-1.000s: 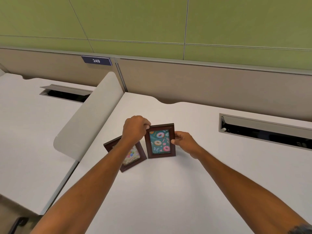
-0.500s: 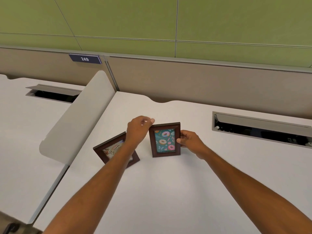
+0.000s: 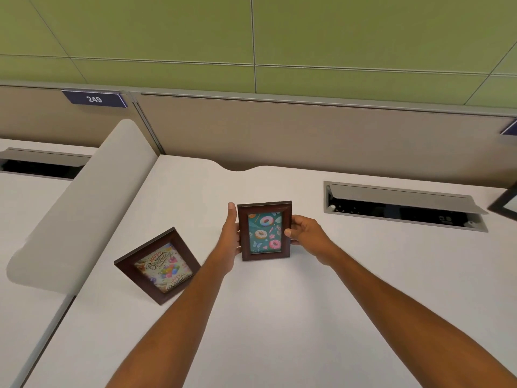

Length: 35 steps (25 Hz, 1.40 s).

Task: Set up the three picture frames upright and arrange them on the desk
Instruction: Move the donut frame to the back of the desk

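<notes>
A brown frame with a teal doughnut picture [image 3: 265, 231] stands upright in the middle of the white desk [image 3: 279, 317]. My left hand [image 3: 231, 233] lies flat against its left side with the fingers reaching behind it. My right hand [image 3: 303, 232] grips its right edge, thumb on the front. A second brown frame with a "Happy Birthday" picture [image 3: 158, 266] stands tilted and rotated to the left of my left forearm, apart from both hands. The dark corner of another frame [image 3: 505, 204] shows at the far right edge.
A grey curved divider [image 3: 78, 208] runs along the desk's left side. An open cable slot [image 3: 402, 207] lies at the back right, another cable slot [image 3: 39, 165] on the neighbouring desk. A beige partition [image 3: 307, 130] with a "249" tag [image 3: 94, 98] closes the back.
My left hand has dropped from the doughnut frame's top corner to lie flat along its left side. The birthday frame is uncovered. The view shifted, bringing a third frame's corner in at the right.
</notes>
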Available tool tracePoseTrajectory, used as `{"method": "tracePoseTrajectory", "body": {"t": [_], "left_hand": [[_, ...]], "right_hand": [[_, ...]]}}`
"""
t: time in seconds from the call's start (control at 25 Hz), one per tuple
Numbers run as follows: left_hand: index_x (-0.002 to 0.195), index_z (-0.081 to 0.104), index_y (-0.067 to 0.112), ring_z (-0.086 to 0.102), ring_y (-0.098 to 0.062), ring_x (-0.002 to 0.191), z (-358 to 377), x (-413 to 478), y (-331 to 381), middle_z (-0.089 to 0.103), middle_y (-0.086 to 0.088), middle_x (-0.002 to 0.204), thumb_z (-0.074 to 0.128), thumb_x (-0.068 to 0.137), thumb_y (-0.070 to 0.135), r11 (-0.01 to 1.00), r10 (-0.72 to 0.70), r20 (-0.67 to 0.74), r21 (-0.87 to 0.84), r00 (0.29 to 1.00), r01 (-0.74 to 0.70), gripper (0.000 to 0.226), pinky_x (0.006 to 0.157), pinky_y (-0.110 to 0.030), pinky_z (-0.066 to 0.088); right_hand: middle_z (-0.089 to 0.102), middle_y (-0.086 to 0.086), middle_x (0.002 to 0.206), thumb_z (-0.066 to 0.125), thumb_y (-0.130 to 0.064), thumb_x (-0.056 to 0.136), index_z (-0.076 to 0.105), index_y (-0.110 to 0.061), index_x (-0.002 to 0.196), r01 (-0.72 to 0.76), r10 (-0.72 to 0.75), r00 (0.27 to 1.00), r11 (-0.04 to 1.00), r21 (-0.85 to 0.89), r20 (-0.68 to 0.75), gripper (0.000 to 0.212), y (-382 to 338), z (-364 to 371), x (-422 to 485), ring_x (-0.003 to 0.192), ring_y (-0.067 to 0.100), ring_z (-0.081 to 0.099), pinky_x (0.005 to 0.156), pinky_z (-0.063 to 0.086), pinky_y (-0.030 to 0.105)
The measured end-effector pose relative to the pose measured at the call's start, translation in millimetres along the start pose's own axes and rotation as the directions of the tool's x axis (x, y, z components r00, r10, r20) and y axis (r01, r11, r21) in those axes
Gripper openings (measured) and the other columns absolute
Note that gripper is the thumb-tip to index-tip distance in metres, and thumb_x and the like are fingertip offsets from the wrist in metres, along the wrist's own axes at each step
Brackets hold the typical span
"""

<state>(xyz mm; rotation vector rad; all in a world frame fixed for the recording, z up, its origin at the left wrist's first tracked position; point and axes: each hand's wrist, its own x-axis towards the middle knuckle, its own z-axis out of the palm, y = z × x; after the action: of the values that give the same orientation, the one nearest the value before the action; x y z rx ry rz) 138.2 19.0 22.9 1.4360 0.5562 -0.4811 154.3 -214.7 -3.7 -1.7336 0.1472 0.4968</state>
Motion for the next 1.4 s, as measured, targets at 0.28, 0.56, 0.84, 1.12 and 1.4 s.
{"method": "tracePoseTrajectory", "body": {"t": [0.28, 0.56, 0.84, 1.12, 1.4], "left_hand": [[0.109, 0.084, 0.033, 0.08, -0.019, 0.107, 17, 28, 14, 0.087, 0.005, 0.104, 0.025, 0.086, 0.1, 0.999, 0.045, 0.005, -0.01, 0.999, -0.045, 0.093, 0.09, -0.037, 0.056], [0.12, 0.08, 0.031, 0.078, -0.018, 0.111, 58, 69, 65, 0.086, 0.005, 0.109, 0.024, 0.085, 0.1, 0.994, 0.106, 0.06, 0.033, 0.993, -0.108, 0.096, 0.097, -0.038, 0.055], [0.119, 0.077, 0.038, 0.083, -0.005, 0.091, 103, 121, 100, 0.086, 0.014, 0.097, 0.023, 0.088, 0.099, 0.993, 0.103, 0.14, 0.051, 0.985, -0.111, 0.087, 0.082, -0.03, 0.052], [0.121, 0.076, 0.035, 0.078, -0.008, 0.097, 135, 170, 117, 0.086, 0.012, 0.099, 0.025, 0.089, 0.098, 0.992, 0.089, 0.153, 0.075, 0.984, -0.101, 0.087, 0.079, -0.029, 0.053], [0.15, 0.064, 0.029, 0.072, -0.01, 0.109, 146, 194, 126, 0.077, 0.003, 0.127, 0.024, 0.088, 0.099, 0.992, 0.077, 0.165, 0.083, 0.983, -0.092, 0.102, 0.091, -0.033, 0.05]], "right_hand": [[0.076, 0.004, 0.126, 0.059, -0.006, 0.108, 0.065, -0.014, 0.14, 0.037, -0.037, 0.999, 0.999, -0.017, -0.013, 0.033, -8, -20, 9, 0.121, 0.022, 0.071, 0.083, 0.062, 0.025], [0.079, 0.002, 0.119, 0.061, -0.005, 0.107, 0.069, -0.024, 0.125, 0.063, -0.061, 0.991, 0.998, 0.009, -0.121, 0.028, -29, -63, 41, 0.119, 0.023, 0.073, 0.101, 0.062, 0.046], [0.076, 0.009, 0.126, 0.06, -0.007, 0.108, 0.066, -0.016, 0.133, 0.081, -0.07, 0.977, 0.996, 0.048, -0.203, 0.027, -34, -113, 81, 0.124, 0.028, 0.071, 0.098, 0.063, 0.046], [0.076, 0.004, 0.126, 0.059, -0.011, 0.109, 0.066, -0.019, 0.135, 0.076, -0.05, 0.967, 0.992, 0.098, -0.249, 0.028, -30, -142, 115, 0.123, 0.023, 0.071, 0.084, 0.065, 0.03], [0.075, 0.007, 0.129, 0.059, -0.011, 0.109, 0.063, -0.012, 0.141, 0.065, -0.035, 0.96, 0.993, 0.099, -0.279, 0.032, -29, -151, 138, 0.124, 0.024, 0.07, 0.074, 0.063, 0.021]]}}
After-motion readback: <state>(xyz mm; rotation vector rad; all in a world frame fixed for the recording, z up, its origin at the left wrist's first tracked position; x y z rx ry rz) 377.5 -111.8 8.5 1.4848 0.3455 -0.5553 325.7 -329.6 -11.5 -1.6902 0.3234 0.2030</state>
